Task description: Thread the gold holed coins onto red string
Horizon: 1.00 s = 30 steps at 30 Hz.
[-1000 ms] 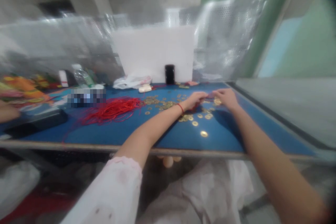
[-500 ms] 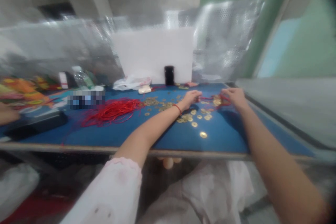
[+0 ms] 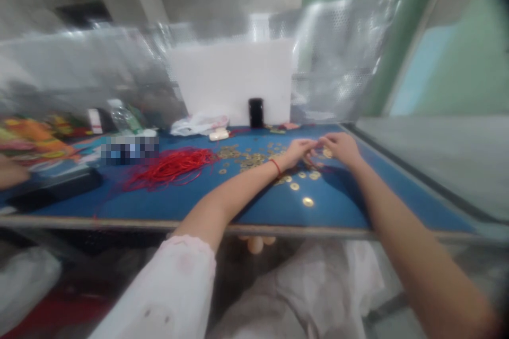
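Note:
My left hand (image 3: 297,152), with a red string bracelet (image 3: 275,166) at its wrist, is closed in a pinch over the right part of the blue table. My right hand (image 3: 341,148) meets it, fingertips touching or nearly so. Both pinch a thin red cord, mostly hidden by the fingers. A gold coin (image 3: 327,153) shows just under my right fingers. Below and left of the hands lie many scattered brass-coloured coins (image 3: 254,160). One shiny coin (image 3: 308,202) lies apart, nearer the front edge. Further left spreads a heap of red cords (image 3: 177,165).
At the back, a black phone-like object (image 3: 256,113) leans against a white board (image 3: 234,77). A plastic bag (image 3: 199,124), a white case (image 3: 219,134) and a clear bottle (image 3: 121,116) stand left of it. Another person's hand (image 3: 11,172) is at the far left, by a dark box (image 3: 59,186).
My hands have come together from apart; the right moved left and the left slightly right. The red cord and coin stretched between them are now largely covered by fingers.

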Available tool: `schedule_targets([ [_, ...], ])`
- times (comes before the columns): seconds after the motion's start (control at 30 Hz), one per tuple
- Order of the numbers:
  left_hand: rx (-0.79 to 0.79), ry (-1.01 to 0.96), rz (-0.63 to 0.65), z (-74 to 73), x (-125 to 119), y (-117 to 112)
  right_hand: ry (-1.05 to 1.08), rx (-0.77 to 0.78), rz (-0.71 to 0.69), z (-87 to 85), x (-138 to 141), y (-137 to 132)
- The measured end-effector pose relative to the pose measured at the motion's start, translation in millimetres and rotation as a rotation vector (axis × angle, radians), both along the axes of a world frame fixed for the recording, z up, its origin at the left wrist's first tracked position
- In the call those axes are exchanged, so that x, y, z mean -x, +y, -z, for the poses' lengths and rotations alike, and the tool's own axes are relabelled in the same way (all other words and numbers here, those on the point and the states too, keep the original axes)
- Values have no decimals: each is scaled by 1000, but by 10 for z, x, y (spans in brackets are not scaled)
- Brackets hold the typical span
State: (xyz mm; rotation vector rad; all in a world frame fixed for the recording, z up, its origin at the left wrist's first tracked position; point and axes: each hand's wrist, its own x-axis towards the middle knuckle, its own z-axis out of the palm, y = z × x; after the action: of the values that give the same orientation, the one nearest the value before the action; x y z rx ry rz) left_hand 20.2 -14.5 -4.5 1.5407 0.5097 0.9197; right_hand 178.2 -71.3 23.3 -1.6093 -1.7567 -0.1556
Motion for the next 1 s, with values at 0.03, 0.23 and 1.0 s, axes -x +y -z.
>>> schedule_targets([
  [0.03,6,-15,-11,-6,8,9,6,12,12,-5,-8,2],
  [0.23,83,-37,0,-77,16,-23,40,-1,80,-16,-29,1],
  [1.0,58,107,8,-147,23,-157,388,225,-334,-14,21,-28],
])
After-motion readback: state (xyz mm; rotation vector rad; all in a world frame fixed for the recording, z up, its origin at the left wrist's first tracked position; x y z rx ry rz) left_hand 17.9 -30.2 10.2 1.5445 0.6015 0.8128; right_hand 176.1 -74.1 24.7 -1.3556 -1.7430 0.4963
